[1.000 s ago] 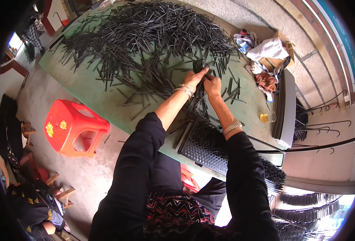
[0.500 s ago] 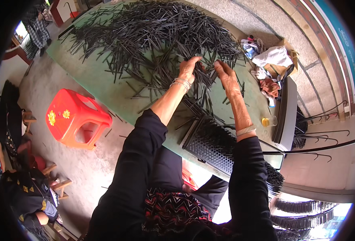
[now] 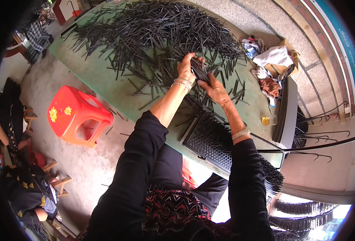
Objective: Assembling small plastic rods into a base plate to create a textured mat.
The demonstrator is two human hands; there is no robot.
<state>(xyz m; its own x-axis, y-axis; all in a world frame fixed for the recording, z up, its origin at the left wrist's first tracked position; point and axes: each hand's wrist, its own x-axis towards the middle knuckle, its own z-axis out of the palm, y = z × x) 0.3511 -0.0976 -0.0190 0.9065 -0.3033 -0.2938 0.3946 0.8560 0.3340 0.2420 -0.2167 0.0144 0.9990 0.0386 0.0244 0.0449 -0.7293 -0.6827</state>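
Observation:
Between my two hands is a bundle of thin black sticks (image 3: pixel 200 74). My left hand (image 3: pixel 186 69) is closed round its left side, a metal bracelet at the wrist. From the right, my right hand (image 3: pixel 216 90) presses against the bundle, thumb toward the left hand; some of its fingers are hidden. Beyond both hands spreads a big loose pile of similar black sticks (image 3: pixel 157 30) on the green tabletop (image 3: pixel 101 82). Nearer to me, a black tray with a perforated honeycomb side (image 3: pixel 209 146) stands at the table edge, dark sticks packed in it.
A red plastic stool (image 3: pixel 79 116) stands on the floor at left. On the table's right are a small glass with yellow liquid (image 3: pixel 269 120) and a cardboard box with cloths (image 3: pixel 279 60). Other people (image 3: pixel 29 188) sit at far left. Metal hooks (image 3: pixel 322 138) hang at right.
My right hand has moved left and toward me, closing in on the sticks by my left hand. The gap between the hands has narrowed, with sticks gathered in it.

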